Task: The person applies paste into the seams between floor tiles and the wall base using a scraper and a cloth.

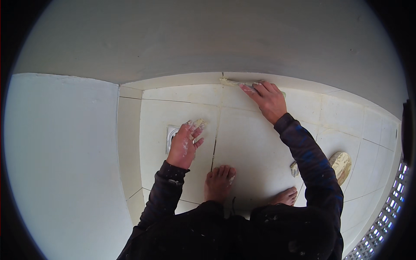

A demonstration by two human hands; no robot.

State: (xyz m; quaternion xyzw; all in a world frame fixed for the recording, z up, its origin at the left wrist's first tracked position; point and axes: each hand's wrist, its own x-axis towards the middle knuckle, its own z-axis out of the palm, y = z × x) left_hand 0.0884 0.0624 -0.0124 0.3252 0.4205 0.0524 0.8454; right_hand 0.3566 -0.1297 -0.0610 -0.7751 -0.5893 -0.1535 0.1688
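Observation:
My right hand (269, 100) is closed round a thin scraper, a putty knife by its look (235, 82). The tool's tip touches a dab of pale paste (223, 80) at a joint in the skirting tiles (182, 80), and most of its handle is hidden in my fingers. Lower and to the left, my left hand (183, 146) has its fingers curled about a lump of cream-coloured paste (199, 123). White smears cover its back and fingertips. Beneath that hand a square floor drain (172, 132) is partly covered.
Cream tiles (251, 143) with dark joints make up the floor. At the right lies a round disc coated with paste (341, 167), beside a small crumpled piece (294, 169). A grey wall (208, 39) rises ahead, and a white surface (65, 151) borders the left. My bare feet (220, 184) stand between.

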